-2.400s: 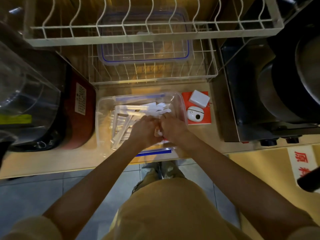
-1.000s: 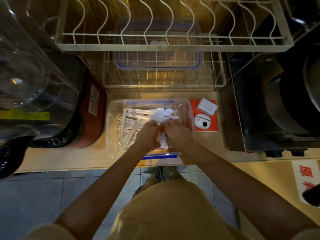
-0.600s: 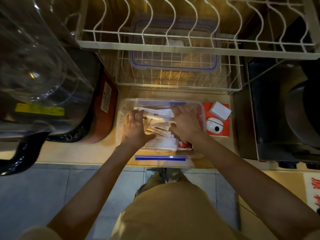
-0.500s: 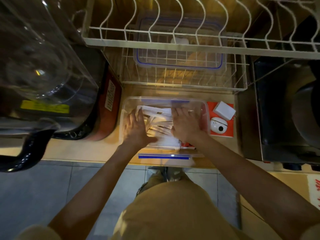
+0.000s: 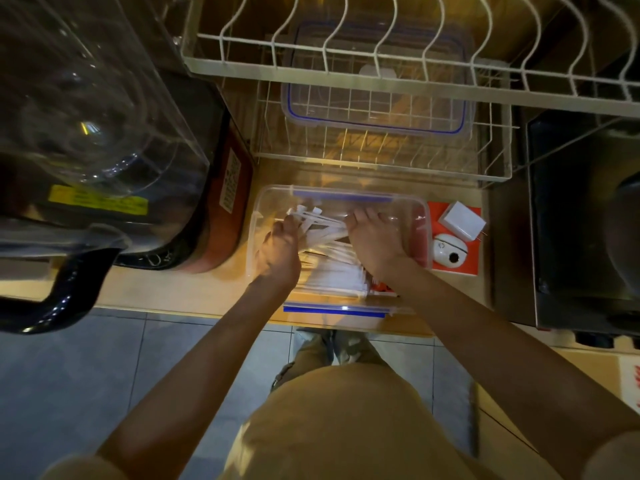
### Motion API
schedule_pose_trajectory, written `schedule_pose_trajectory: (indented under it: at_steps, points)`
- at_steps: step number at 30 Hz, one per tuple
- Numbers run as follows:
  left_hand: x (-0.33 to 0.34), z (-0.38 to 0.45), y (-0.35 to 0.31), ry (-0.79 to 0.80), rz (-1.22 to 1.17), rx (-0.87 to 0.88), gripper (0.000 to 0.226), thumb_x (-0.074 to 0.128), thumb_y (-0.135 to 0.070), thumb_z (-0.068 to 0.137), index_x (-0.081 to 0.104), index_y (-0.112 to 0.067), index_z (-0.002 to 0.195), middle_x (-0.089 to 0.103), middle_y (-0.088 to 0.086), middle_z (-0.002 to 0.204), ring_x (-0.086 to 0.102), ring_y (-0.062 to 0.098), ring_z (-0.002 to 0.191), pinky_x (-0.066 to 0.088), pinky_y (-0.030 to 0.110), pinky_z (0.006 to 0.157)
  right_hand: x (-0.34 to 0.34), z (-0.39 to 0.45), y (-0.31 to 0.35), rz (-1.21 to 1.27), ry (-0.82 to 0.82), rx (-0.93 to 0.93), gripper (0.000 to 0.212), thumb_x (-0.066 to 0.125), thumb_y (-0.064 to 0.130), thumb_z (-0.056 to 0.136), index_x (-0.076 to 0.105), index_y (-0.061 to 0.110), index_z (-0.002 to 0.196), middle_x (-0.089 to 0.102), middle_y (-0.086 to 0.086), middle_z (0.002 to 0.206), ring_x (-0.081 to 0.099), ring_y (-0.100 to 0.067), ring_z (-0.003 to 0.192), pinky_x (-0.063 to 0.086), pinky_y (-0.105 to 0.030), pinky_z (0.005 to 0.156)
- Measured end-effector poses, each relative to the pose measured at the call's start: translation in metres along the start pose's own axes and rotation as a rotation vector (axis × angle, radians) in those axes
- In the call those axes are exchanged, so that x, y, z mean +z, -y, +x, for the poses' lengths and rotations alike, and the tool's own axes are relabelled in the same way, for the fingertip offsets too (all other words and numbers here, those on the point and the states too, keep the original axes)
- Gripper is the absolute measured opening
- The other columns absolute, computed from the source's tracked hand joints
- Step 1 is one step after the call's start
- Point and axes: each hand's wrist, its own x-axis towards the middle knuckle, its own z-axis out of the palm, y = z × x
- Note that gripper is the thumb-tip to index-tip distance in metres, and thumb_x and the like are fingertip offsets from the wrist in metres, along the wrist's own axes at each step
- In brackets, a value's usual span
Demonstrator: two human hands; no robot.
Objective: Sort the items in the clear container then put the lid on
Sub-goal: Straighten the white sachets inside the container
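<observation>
Head view, sorting in progress. Clear container (image 5: 341, 199) on the wooden surface (image 5: 194, 289), just in front of the wire rack (image 5: 381, 161); lid (image 5: 375, 109) lodged in that rack, still off. Both hands inside the container among the white sticks (image 5: 323, 233): left hand (image 5: 280, 252) low at the left end, right hand (image 5: 375, 240) across the right end, knuckles up. Grip of either hand: fingers bent down onto the sticks, closure around any one stick hidden by the backs of the hands, so cannot tell. Flat white packets (image 5: 332, 280) and a red-printed packet (image 5: 381, 288) at the near wall.

Step in hand, by judgement: squaring the loose sticks into one parallel bundle. Best done by pressing inward from both ends at once, palms as stops, with stray crossed sticks swept toward the far wall and the packets left flat along the near wall; contents to lie below the rim, otherwise no clean seating for the lid.

Against the frame of 2.4 s ago: hands then bunched together at the container's middle near its front, now spread apart to the two ends and farther in; sticks then fanned across the left half, now drawn closer together. White charger (image 5: 462, 220) and round white device (image 5: 450, 252) unmoved beside the container.
</observation>
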Motion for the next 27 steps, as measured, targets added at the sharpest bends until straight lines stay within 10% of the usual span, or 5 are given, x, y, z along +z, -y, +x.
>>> schedule_pose_trajectory:
  at_steps: [9, 18, 27]
  points:
    - [-0.039, -0.027, -0.008, 0.124, 0.242, -0.018, 0.026, 0.038, -0.005, 0.092, 0.052, 0.0, 0.114, 0.057, 0.02, 0.116, 0.058, 0.036, 0.106, 0.049, 0.041, 0.082, -0.004, -0.001, -0.005, 0.004, -0.033, -0.014, 0.039, 0.043, 0.008, 0.09, 0.041, 0.003, 0.129, 0.048, -0.015, 0.131, 0.043, -0.029, 0.122, 0.035, -0.039, 0.104]
    - [-0.03, -0.013, -0.004, 0.219, 0.329, 0.346, 0.034, 0.04, -0.01, 0.091, 0.055, -0.021, 0.119, 0.061, 0.009, 0.116, 0.059, 0.028, 0.103, 0.037, 0.03, 0.069, -0.014, -0.003, -0.018, 0.089, 0.106, -0.007, 0.044, 0.047, 0.003, 0.088, 0.041, 0.004, 0.131, 0.04, -0.015, 0.142, 0.036, -0.029, 0.132, 0.034, -0.04, 0.108]
    - [-0.009, -0.013, -0.008, 0.223, 0.069, 0.443, 0.032, 0.055, -0.009, 0.085, 0.062, -0.015, 0.116, 0.059, 0.009, 0.125, 0.052, 0.025, 0.115, 0.044, 0.039, 0.098, -0.037, -0.015, -0.024, 0.234, 0.036, 0.033, 0.032, 0.044, -0.001, 0.087, 0.05, -0.002, 0.118, 0.056, -0.022, 0.12, 0.057, -0.036, 0.105, 0.045, -0.039, 0.081]
